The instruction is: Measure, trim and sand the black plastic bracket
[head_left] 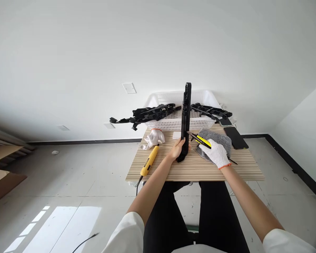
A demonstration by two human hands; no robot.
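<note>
My bare left hand (177, 148) is closed round the lower part of a long black plastic part (185, 116), which stands nearly upright above the table. A white knit glove with an orange cuff covers my right hand (216, 153). Its fingers grip a yellow and black utility knife (203, 140). The knife's blade points left and reaches the edge of the black part; whether it touches cannot be made out. Beneath the gloved hand lies a grey cloth (225, 140).
Behind stands a white plastic basket (171, 124) with black parts (152, 113) jutting out left and more black parts (213, 111) at right. On the table (189, 172) lie a white glove (155, 138), a yellow corded tool (149, 161) and a black phone (236, 137).
</note>
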